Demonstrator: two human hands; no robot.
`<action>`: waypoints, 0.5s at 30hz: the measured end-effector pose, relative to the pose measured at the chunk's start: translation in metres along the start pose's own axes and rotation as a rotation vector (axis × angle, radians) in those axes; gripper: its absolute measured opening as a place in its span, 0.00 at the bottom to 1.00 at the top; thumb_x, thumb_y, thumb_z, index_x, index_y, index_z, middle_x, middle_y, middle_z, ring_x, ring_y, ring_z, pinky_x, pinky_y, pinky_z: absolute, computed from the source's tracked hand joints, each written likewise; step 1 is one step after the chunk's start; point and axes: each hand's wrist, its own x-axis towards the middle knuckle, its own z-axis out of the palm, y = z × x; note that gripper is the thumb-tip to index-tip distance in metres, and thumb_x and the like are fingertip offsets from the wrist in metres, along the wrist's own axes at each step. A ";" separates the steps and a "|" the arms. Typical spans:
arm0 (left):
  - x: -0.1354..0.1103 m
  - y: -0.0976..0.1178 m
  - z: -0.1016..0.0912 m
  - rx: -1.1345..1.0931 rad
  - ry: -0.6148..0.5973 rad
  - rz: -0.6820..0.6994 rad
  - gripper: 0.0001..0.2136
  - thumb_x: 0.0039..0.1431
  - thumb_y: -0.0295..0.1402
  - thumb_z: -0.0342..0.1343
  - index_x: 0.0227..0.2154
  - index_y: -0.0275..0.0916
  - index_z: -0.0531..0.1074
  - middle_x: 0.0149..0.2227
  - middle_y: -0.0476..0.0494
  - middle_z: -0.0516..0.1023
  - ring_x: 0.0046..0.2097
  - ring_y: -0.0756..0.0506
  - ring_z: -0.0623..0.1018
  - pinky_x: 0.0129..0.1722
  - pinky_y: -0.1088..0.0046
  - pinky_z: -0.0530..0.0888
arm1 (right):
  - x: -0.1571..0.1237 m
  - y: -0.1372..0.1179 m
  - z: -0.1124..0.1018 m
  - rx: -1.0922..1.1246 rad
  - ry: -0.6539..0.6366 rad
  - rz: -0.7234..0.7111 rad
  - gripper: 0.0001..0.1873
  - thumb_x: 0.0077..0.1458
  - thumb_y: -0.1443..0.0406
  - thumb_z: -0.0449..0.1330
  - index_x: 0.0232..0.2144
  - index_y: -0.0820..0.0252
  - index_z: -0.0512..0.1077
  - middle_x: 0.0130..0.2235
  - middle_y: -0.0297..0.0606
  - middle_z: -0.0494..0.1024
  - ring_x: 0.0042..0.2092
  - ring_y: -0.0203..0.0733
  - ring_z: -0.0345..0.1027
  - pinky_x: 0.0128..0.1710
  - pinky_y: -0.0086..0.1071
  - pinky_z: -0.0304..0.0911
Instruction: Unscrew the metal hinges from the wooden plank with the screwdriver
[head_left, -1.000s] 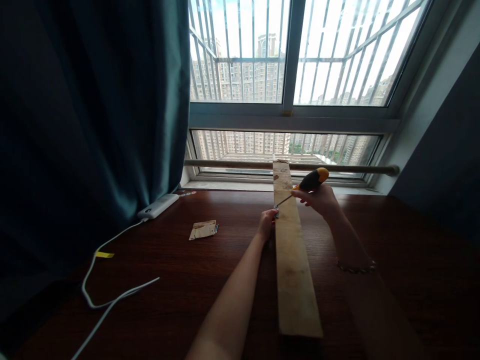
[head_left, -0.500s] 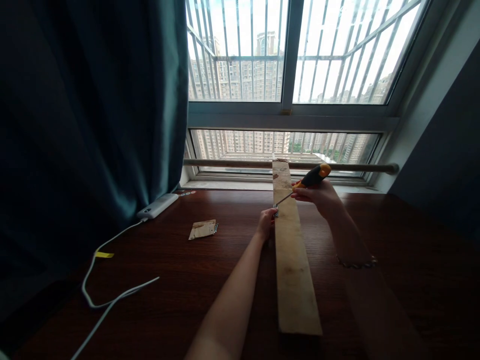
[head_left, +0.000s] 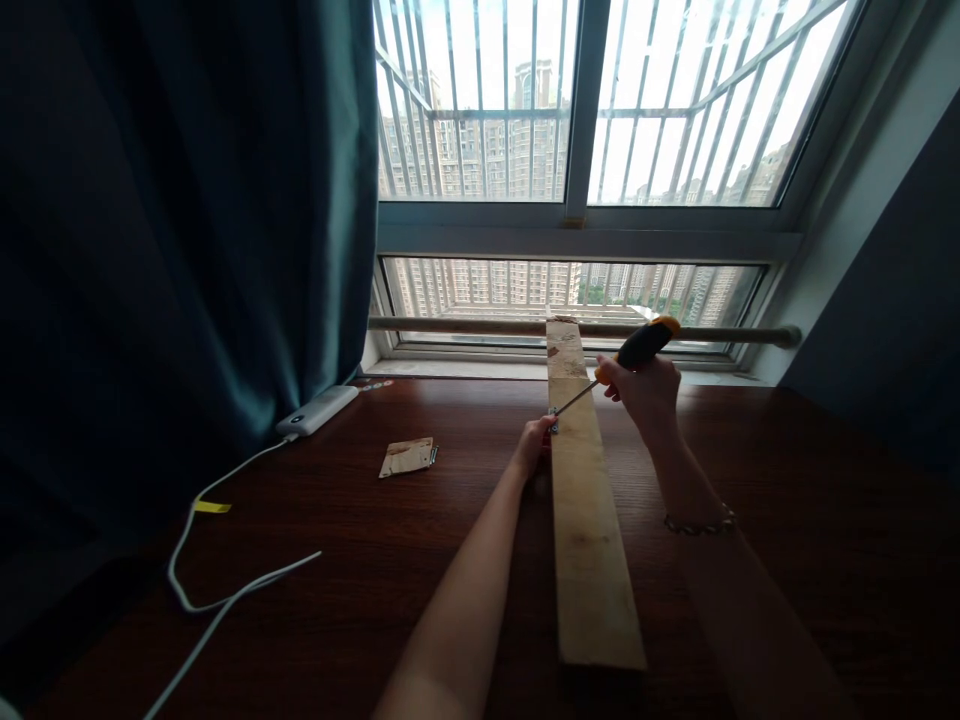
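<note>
A long pale wooden board (head_left: 592, 520) runs away from me across the dark table. At its left edge, towards the far end, sits a small metal fitting (head_left: 553, 420), too small to make out fully. My left hand (head_left: 532, 445) is closed on this fitting, against the board's edge. Above the board's right side, my right hand (head_left: 646, 395) grips a screwdriver (head_left: 645, 345) with a black and orange handle. The screwdriver slants down to the left, its tip at the fitting; the exact contact is unclear.
Left of the board lies a small wooden piece (head_left: 406, 457) with several screws (head_left: 434, 456) beside it. A white power strip (head_left: 319, 411) and its cable (head_left: 180, 560) lie further left. A blue curtain (head_left: 300, 200) hangs there. A rail (head_left: 690, 334) crosses before the window.
My right hand has turned and shifted slightly right, and the screwdriver's handle has moved up and right. The tip stays at the fitting. My left hand holds nearly the same place.
</note>
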 end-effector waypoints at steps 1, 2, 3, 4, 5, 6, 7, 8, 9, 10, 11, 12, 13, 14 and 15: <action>-0.001 0.000 0.000 0.018 -0.010 -0.002 0.16 0.42 0.45 0.56 0.20 0.34 0.69 0.17 0.47 0.68 0.18 0.52 0.65 0.18 0.77 0.57 | 0.001 0.000 -0.001 -0.017 -0.007 -0.002 0.18 0.40 0.53 0.61 0.16 0.64 0.70 0.13 0.35 0.71 0.16 0.41 0.68 0.19 0.29 0.66; -0.001 0.001 -0.001 0.036 -0.022 0.006 0.16 0.42 0.45 0.56 0.19 0.34 0.68 0.15 0.48 0.66 0.17 0.53 0.63 0.18 0.76 0.56 | 0.001 0.000 -0.001 -0.033 -0.017 -0.004 0.18 0.40 0.53 0.61 0.17 0.63 0.70 0.12 0.35 0.71 0.16 0.41 0.68 0.20 0.30 0.66; -0.002 0.000 -0.001 0.052 -0.036 0.018 0.17 0.43 0.46 0.55 0.17 0.34 0.67 0.14 0.49 0.65 0.16 0.54 0.61 0.17 0.76 0.54 | 0.002 0.000 -0.001 -0.048 -0.029 -0.004 0.18 0.39 0.53 0.61 0.17 0.63 0.70 0.13 0.35 0.71 0.16 0.41 0.68 0.21 0.30 0.66; -0.001 0.000 -0.002 0.064 -0.045 0.027 0.18 0.43 0.47 0.54 0.16 0.35 0.66 0.13 0.50 0.63 0.15 0.55 0.59 0.16 0.76 0.53 | 0.002 0.000 -0.001 -0.064 -0.042 -0.005 0.18 0.39 0.53 0.61 0.16 0.63 0.70 0.13 0.35 0.71 0.16 0.40 0.68 0.21 0.30 0.66; -0.001 -0.001 -0.002 0.073 -0.052 0.034 0.18 0.44 0.47 0.54 0.15 0.35 0.65 0.12 0.51 0.61 0.14 0.55 0.57 0.16 0.76 0.51 | 0.002 -0.001 -0.001 -0.079 -0.057 -0.005 0.18 0.39 0.53 0.61 0.16 0.63 0.70 0.13 0.35 0.71 0.16 0.40 0.68 0.22 0.30 0.67; 0.000 -0.001 -0.003 0.079 -0.060 0.042 0.19 0.44 0.48 0.54 0.15 0.35 0.65 0.11 0.51 0.60 0.13 0.56 0.55 0.16 0.75 0.50 | 0.002 -0.002 0.000 -0.092 -0.069 -0.003 0.18 0.39 0.53 0.61 0.16 0.63 0.70 0.14 0.35 0.71 0.16 0.40 0.68 0.22 0.30 0.67; 0.001 -0.002 -0.004 0.084 -0.065 0.048 0.19 0.44 0.48 0.53 0.14 0.35 0.64 0.11 0.52 0.59 0.13 0.56 0.54 0.16 0.75 0.49 | 0.002 -0.002 0.000 -0.101 -0.080 0.000 0.18 0.39 0.53 0.61 0.15 0.63 0.70 0.14 0.36 0.71 0.16 0.40 0.68 0.22 0.30 0.66; 0.001 -0.002 -0.004 0.091 -0.064 0.050 0.19 0.44 0.48 0.53 0.14 0.35 0.64 0.11 0.52 0.59 0.13 0.56 0.54 0.16 0.75 0.48 | 0.001 -0.003 0.001 -0.103 -0.089 0.004 0.18 0.39 0.53 0.61 0.15 0.63 0.70 0.14 0.36 0.72 0.17 0.40 0.68 0.22 0.30 0.66; 0.002 -0.003 -0.005 0.101 -0.060 0.050 0.19 0.44 0.48 0.53 0.14 0.35 0.64 0.11 0.52 0.58 0.13 0.57 0.53 0.16 0.75 0.48 | 0.001 -0.004 0.001 -0.102 -0.096 0.008 0.17 0.39 0.54 0.61 0.15 0.63 0.70 0.15 0.36 0.72 0.17 0.40 0.68 0.21 0.29 0.66; 0.003 -0.003 -0.005 0.114 -0.054 0.048 0.19 0.44 0.48 0.53 0.14 0.35 0.64 0.11 0.53 0.58 0.13 0.57 0.53 0.16 0.75 0.47 | 0.000 -0.005 0.002 -0.097 -0.101 0.009 0.17 0.40 0.54 0.61 0.15 0.63 0.70 0.15 0.36 0.72 0.17 0.39 0.68 0.21 0.29 0.66; 0.004 -0.003 -0.006 0.125 -0.048 0.043 0.19 0.44 0.48 0.54 0.14 0.35 0.64 0.11 0.53 0.58 0.13 0.57 0.53 0.16 0.75 0.47 | -0.001 -0.005 0.002 -0.091 -0.105 0.008 0.17 0.40 0.54 0.61 0.16 0.63 0.70 0.15 0.37 0.73 0.17 0.39 0.68 0.20 0.28 0.65; 0.004 -0.003 -0.006 0.130 -0.041 0.040 0.19 0.44 0.48 0.54 0.15 0.35 0.64 0.11 0.53 0.58 0.13 0.57 0.53 0.16 0.75 0.46 | -0.002 -0.005 0.002 -0.086 -0.109 0.005 0.17 0.40 0.55 0.60 0.15 0.63 0.70 0.16 0.37 0.73 0.17 0.39 0.68 0.20 0.28 0.65; 0.005 -0.002 -0.006 0.130 -0.036 0.040 0.19 0.43 0.48 0.54 0.15 0.35 0.64 0.11 0.53 0.58 0.13 0.57 0.54 0.16 0.75 0.46 | -0.002 -0.005 0.002 -0.081 -0.114 0.001 0.16 0.41 0.55 0.60 0.15 0.63 0.70 0.16 0.37 0.73 0.17 0.39 0.68 0.19 0.27 0.65; 0.005 -0.002 -0.006 0.126 -0.036 0.043 0.18 0.44 0.47 0.54 0.15 0.35 0.64 0.12 0.53 0.58 0.13 0.57 0.54 0.16 0.76 0.46 | -0.003 -0.004 0.002 -0.077 -0.118 -0.005 0.16 0.41 0.55 0.60 0.15 0.63 0.70 0.16 0.37 0.73 0.17 0.38 0.68 0.19 0.27 0.65; 0.004 -0.002 -0.006 0.120 -0.036 0.049 0.18 0.44 0.47 0.54 0.16 0.35 0.64 0.12 0.53 0.58 0.14 0.57 0.54 0.16 0.76 0.46 | -0.003 -0.004 0.002 -0.073 -0.120 -0.009 0.16 0.41 0.55 0.60 0.16 0.63 0.70 0.16 0.37 0.73 0.17 0.38 0.68 0.19 0.27 0.65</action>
